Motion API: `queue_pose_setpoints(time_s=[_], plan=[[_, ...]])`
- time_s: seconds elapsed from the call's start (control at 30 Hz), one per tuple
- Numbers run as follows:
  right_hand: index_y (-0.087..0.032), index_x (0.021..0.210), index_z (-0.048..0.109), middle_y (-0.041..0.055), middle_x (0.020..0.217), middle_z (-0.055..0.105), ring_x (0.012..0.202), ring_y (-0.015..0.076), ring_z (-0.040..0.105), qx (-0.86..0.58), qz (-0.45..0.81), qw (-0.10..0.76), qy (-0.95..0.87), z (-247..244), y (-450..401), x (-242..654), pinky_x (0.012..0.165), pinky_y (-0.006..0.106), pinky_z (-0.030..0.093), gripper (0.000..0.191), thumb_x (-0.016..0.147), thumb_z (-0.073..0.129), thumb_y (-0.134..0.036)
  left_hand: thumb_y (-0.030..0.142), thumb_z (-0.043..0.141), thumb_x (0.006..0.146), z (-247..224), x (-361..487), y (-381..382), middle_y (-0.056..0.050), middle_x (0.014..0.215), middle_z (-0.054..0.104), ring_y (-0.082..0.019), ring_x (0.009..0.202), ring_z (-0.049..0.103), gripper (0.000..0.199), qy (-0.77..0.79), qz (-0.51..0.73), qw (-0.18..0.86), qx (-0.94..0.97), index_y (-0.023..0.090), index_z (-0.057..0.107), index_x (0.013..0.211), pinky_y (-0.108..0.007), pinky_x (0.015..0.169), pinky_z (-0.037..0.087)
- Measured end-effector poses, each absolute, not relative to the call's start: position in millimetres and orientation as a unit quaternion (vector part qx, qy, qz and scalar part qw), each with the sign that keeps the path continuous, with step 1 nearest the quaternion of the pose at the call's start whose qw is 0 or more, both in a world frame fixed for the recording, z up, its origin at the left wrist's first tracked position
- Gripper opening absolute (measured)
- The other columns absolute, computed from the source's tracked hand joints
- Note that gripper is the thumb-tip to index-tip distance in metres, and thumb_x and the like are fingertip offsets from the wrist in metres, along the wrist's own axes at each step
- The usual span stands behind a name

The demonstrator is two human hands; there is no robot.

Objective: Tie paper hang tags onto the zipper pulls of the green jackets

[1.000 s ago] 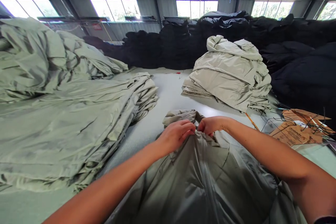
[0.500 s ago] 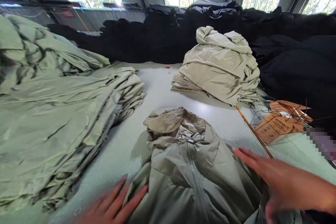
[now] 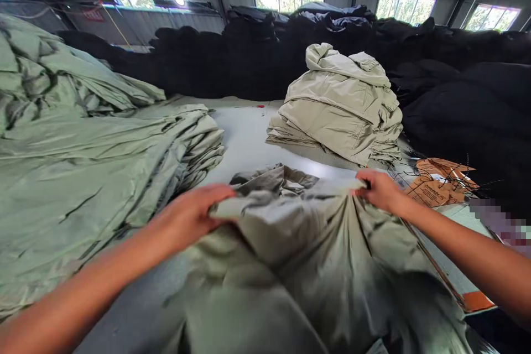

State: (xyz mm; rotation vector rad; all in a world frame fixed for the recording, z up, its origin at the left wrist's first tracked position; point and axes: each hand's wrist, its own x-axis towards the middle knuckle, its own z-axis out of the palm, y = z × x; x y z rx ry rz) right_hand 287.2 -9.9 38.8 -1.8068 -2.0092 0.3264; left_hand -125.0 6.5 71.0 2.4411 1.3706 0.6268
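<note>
The left hand [image 3: 186, 218] and the right hand [image 3: 379, 191] now pinch the edge of the green jacket [image 3: 298, 271] and lift it up. Before, their fingers were spread wide. Now the fingers press together on the cloth. The jacket lies on the white table [image 3: 244, 144].

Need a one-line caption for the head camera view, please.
Left hand and right hand grip a green jacket beside stacked pale jackets.

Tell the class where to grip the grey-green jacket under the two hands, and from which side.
The jacket grips best at its raised far edge, from the near side, as the left hand and right hand do: that edge stands taut.
</note>
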Motion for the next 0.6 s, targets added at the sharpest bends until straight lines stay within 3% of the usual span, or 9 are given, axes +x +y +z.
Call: queue_pose_setpoints(time_s=[0.07, 0.17, 0.27, 0.37, 0.47, 0.53, 0.6], plan=[[-0.016, 0.079, 0.063, 0.0054, 0.082, 0.064, 0.082, 0.0206, 0.057, -0.681, 0.085, 0.216, -0.695, 46.1, 25.2, 286.3, 0.074, 0.032, 0.044, 0.012, 0.081, 0.067, -0.027, 0.046, 0.063, 0.071, 85.5, -105.6, 46.9, -0.002, 0.080, 0.064, -0.022, 0.080, 0.058, 0.027, 0.480, 0.198, 0.047, 0.853, 0.021, 0.066, 0.081, -0.027, 0.073, 0.042], [-0.017, 0.107, 0.063, 0.0084, 0.111, 0.063, 0.096, 0.0200, 0.061, -0.719, 0.061, 0.220, -0.657, 46.4, 63.1, 282.8, 0.084, 0.038, 0.052, 0.022, 0.092, 0.058, -0.033, 0.033, 0.055, 0.079, 85.0, -81.5, 96.9, -0.006, 0.088, 0.063, -0.024, 0.087, 0.058, 0.019, 0.523, 0.200, -0.026, 0.828, 0.019, 0.064, 0.086, -0.030, 0.077, 0.042], [-0.018, 0.119, 0.060, 0.0110, 0.126, 0.058, 0.108, 0.0228, 0.059, -0.727, 0.064, 0.218, -0.648, 39.2, 81.5, 281.0, 0.092, 0.042, 0.050, 0.028, 0.095, 0.054, -0.033, 0.026, 0.053, 0.078, 73.5, -69.6, 129.0, -0.010, 0.098, 0.063, -0.027, 0.098, 0.057, 0.022, 0.575, 0.223, -0.021, 0.787, 0.017, 0.062, 0.096, -0.033, 0.084, 0.043], [-0.012, 0.121, 0.060, 0.0169, 0.125, 0.060, 0.115, 0.0298, 0.057, -0.698, 0.111, 0.191, -0.681, 34.1, 82.2, 286.8, 0.097, 0.040, 0.046, 0.048, 0.082, 0.071, -0.037, 0.035, 0.063, 0.075, 66.4, -79.2, 141.3, -0.009, 0.106, 0.066, -0.025, 0.098, 0.060, 0.043, 0.561, 0.207, 0.046, 0.800, 0.013, 0.059, 0.111, -0.029, 0.085, 0.046], [-0.015, 0.134, 0.051, 0.0163, 0.134, 0.056, 0.123, 0.0318, 0.053, -0.668, 0.162, 0.148, -0.711, 32.3, 68.4, 294.1, 0.101, 0.037, 0.044, 0.092, 0.054, 0.089, -0.038, 0.046, 0.070, 0.068, 54.5, -107.6, 140.7, -0.011, 0.132, 0.058, -0.026, 0.111, 0.059, 0.085, 0.451, 0.151, 0.150, 0.867, 0.012, 0.038, 0.139, -0.031, 0.094, 0.046], [-0.017, 0.141, 0.044, 0.0176, 0.138, 0.052, 0.125, 0.0345, 0.051, -0.674, 0.178, 0.127, -0.705, 30.8, 55.3, 291.2, 0.102, 0.040, 0.043, 0.111, 0.042, 0.093, -0.034, 0.043, 0.078, 0.055, 39.4, -125.3, 138.2, -0.014, 0.140, 0.052, -0.033, 0.124, 0.052, 0.100, 0.424, 0.138, 0.150, 0.882, 0.015, 0.037, 0.141, -0.038, 0.101, 0.043], [-0.017, 0.144, 0.039, 0.0207, 0.137, 0.052, 0.122, 0.0374, 0.053, -0.693, 0.187, 0.117, -0.687, 28.6, 42.6, 280.0, 0.098, 0.042, 0.044, 0.117, 0.040, 0.092, -0.026, 0.035, 0.080, 0.046, 23.9, -133.7, 133.9, -0.011, 0.136, 0.058, -0.036, 0.123, 0.053, 0.105, 0.459, 0.141, 0.131, 0.867, 0.023, 0.038, 0.142, -0.039, 0.097, 0.046]])
